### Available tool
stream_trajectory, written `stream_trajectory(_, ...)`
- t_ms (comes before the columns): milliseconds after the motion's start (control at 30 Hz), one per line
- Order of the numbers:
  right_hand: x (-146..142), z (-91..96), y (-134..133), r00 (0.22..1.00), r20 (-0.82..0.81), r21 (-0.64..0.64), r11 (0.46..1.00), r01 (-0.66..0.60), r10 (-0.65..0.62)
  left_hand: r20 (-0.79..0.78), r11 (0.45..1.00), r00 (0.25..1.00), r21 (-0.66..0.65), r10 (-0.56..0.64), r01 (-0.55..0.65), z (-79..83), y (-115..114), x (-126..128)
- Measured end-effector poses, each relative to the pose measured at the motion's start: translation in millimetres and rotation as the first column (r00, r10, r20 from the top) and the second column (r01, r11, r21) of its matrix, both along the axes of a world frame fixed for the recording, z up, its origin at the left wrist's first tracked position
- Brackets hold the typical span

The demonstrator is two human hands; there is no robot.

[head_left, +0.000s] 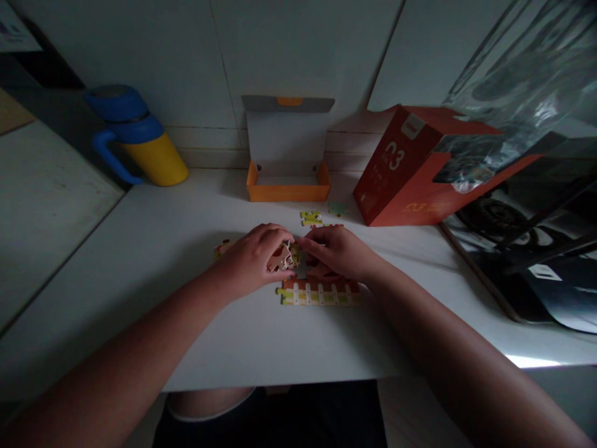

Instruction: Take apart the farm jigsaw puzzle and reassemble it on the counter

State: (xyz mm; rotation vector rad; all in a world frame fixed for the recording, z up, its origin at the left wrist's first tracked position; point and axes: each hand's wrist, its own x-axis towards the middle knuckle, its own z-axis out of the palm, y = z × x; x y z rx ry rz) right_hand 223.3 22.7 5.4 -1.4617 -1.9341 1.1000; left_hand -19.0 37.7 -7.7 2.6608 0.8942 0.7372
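Several jigsaw puzzle pieces are bunched between the thumb and fingers of my left hand. Just to its right, my right hand has its thumb and index finger pressed together at the edge of those pieces; what they pinch, if anything, is hidden. Beneath my right hand lies a joined part of a jigsaw puzzle, with a white fence along its near edge. A yellow-green puzzle piece and a pale green puzzle piece lie beyond my hands. Another puzzle piece shows partly behind my left hand.
An open orange box stands against the wall on the white table. To the right leans a red box with clear plastic over it. At the back left stands a blue and yellow flask. Dark items crowd the right edge.
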Motion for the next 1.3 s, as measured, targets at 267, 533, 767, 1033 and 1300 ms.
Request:
stream_trajectory(267, -0.8, 0.6, 0.0, 0.996, -0.069, -0.044, 0.998, 0.049, -0.052, 0.013, 1.000, 1.000, -0.009, 0.003, -0.003, 0.8, 0.6, -0.5)
stream_trajectory(533, 12.7, -3.3, 8.7, 0.974, -0.012, 0.082, 0.971, 0.226, -0.226, -0.046, 0.995, 0.995, -0.042, 0.093, -0.095, -5.3, 12.6, -10.0)
stream_trajectory(767, 18.5, -3.1, 9.3, 0.971, 0.008, 0.086, 0.968, 0.236, -0.238, -0.085, 0.981, 0.986, -0.118, 0.143, -0.153, -8.0, 13.7, -11.3)
stream_trajectory(1033, 20.5, -5.1, 9.8, 0.989, 0.041, 0.137, 0.981, 0.137, -0.144, -0.111, 0.980, 0.982, -0.113, 0.152, -0.165, -1.6, 19.7, -21.3)
stream_trajectory(1300, 9.6, -4.0, 1.1, 0.999, -0.053, -0.036, 0.999, -0.009, 0.007, -0.135, 0.975, 0.973, -0.095, 0.188, -0.201, -4.0, 27.5, -29.8)
